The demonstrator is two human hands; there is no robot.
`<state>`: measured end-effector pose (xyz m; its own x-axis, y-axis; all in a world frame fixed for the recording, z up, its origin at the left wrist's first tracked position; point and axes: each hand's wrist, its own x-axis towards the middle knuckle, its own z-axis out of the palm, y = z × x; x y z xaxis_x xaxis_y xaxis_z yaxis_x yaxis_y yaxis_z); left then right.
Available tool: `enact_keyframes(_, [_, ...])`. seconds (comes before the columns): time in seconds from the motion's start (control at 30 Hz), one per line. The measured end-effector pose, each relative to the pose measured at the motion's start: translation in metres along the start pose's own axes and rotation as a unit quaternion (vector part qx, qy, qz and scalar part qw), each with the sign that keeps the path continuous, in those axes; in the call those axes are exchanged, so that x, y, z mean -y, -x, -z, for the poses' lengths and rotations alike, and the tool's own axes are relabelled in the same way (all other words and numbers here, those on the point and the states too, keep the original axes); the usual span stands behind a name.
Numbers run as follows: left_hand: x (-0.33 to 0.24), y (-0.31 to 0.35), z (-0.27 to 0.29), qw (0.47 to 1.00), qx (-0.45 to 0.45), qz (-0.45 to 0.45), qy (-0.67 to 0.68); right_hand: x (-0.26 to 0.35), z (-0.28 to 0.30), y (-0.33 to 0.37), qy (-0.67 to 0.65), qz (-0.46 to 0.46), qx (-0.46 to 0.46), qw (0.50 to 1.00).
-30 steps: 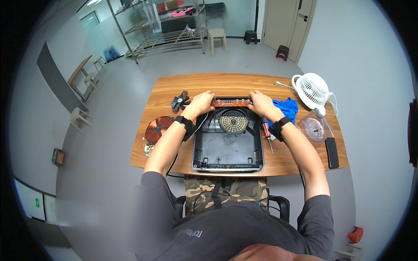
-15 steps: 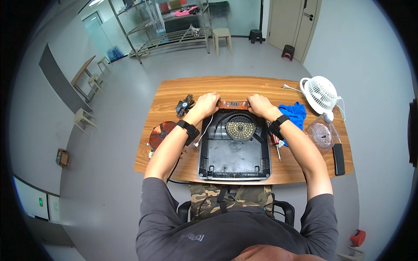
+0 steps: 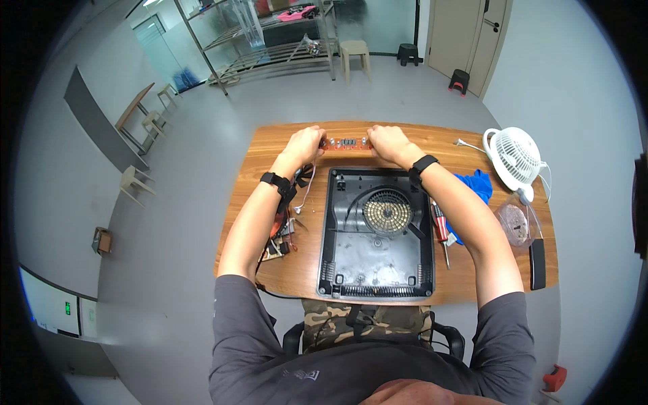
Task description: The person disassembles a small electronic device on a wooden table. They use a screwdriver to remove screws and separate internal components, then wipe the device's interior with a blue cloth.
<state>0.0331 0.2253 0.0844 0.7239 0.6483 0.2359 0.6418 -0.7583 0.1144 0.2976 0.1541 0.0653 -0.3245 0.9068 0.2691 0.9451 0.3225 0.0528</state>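
Observation:
A long, narrow orange-brown circuit board [image 3: 346, 144] is held up over the far part of the table. My left hand [image 3: 304, 144] has its fingers closed on the board's left end, and my right hand [image 3: 391, 143] grips its right end. From the left end a thin white wire hangs down to a small white plug [image 3: 298, 210]. Nearer to me than the board lies a black plastic casing [image 3: 364, 260], its inside facing up. A round mesh vent [image 3: 387, 212] sits in the casing's far right part.
Left of the casing, partly behind my left forearm, are a black fan [image 3: 304, 175] and electronic parts [image 3: 280, 246]. A red-handled screwdriver [image 3: 441, 226], blue cloth [image 3: 478, 185], white fan [image 3: 516, 160], clear plastic container [image 3: 516, 223] and black flat box [image 3: 537, 263] occupy the wooden table's [image 3: 270, 135] right side.
Both hands have carried the circuit board away from the casing, toward the far edge and slightly left. The casing's far edge now shows uncovered. The whole view has shifted a little.

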Motion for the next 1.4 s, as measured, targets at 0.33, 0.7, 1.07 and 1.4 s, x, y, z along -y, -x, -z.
enact_keyframes(0.33, [0.060,-0.048,-0.055,0.995,0.080,0.003,-0.063,0.016,-0.025,-0.066,0.057,0.007,0.250,0.967])
enact_keyframes(0.7, [0.082,-0.067,-0.091,0.985,0.149,0.043,-0.070,0.005,-0.059,-0.094,0.035,0.006,0.319,0.947])
enact_keyframes(1.07, [0.063,-0.044,-0.077,0.997,0.069,0.028,-0.006,-0.010,-0.052,-0.072,-0.049,-0.043,0.220,0.973])
enact_keyframes(1.4, [-0.038,0.058,-0.027,0.981,0.147,0.125,0.019,-0.054,0.017,0.099,-0.059,-0.151,0.119,0.980])
